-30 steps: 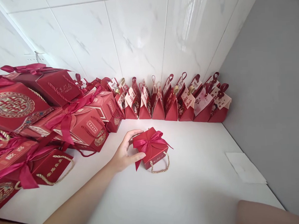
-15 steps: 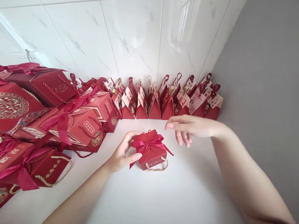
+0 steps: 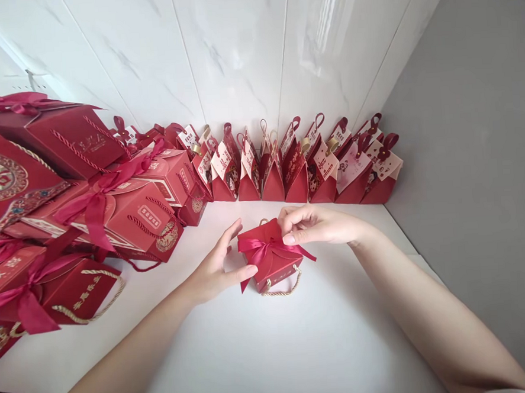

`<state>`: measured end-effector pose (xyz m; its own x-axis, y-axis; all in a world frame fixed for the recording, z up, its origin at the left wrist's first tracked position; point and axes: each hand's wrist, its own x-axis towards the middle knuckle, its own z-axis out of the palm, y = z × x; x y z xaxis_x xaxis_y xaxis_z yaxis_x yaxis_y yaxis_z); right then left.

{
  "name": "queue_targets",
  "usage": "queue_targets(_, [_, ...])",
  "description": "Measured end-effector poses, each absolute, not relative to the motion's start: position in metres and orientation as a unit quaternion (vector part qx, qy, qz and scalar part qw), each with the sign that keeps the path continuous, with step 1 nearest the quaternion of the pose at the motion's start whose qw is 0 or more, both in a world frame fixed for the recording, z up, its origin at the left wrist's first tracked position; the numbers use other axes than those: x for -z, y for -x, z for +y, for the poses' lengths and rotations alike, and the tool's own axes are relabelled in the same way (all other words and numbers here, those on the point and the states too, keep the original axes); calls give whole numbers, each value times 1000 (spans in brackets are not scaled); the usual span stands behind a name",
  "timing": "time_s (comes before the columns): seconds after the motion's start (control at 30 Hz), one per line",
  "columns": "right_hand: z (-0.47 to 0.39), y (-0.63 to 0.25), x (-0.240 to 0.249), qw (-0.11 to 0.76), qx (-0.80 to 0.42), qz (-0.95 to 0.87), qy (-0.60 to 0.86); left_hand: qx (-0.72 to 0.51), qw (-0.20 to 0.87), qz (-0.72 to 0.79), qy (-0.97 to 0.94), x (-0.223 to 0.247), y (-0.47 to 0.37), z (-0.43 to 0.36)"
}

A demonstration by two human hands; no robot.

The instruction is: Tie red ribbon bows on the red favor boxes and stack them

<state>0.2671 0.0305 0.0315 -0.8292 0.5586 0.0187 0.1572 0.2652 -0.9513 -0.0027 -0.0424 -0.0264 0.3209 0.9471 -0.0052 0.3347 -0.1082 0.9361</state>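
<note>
- Since half a second ago, my right hand (image 3: 317,226) has come in from beside the small red gift box (image 3: 276,273) to just over its ribbon bow (image 3: 261,253), hiding the bow's right loop.
- My left hand (image 3: 216,270) has loosened: its fingertips were up against the box's far left corner and now stand a little off it.
- With my left I grasp nothing; fingers and thumb are spread about the box's left side, the thumb tip overlapping the near left edge. Whether it touches, I cannot tell.
- With my right, the fingers are curled in and the thumb lies close to the ribbon; I cannot tell whether I have any of it pinched.
- The box stands upright on the white tabletop (image 3: 272,350), between my hands, its gold rope handle (image 3: 282,291) hanging out at the near side.
- Behind it, a row of peaked red boxes (image 3: 272,181) lines the tiled wall (image 3: 236,56).
- To my left are piled larger red boxes (image 3: 125,214) with ribbons and cords; a grey panel (image 3: 473,148) rises on the right.
</note>
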Motion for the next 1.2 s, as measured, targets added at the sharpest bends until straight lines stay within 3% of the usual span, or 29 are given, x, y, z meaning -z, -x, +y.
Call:
queue_targets(0.17, [28, -267, -32, 230, -493, -799, 257, -290, 296, 621, -665, 19, -3, -52])
queue_targets(0.37, [29, -266, -28, 229, -519, -792, 225, -220, 560, 500, -623, 11, -15, -55])
queue_targets(0.6, [31, -266, -28, 241, -580, -757, 182, -265, 676, 378, -575, 23, -8, -48])
queue_targets(1.2, [40, -273, -19, 124, -642, -739, 166, -229, 681, 328, -613, 31, 13, -26])
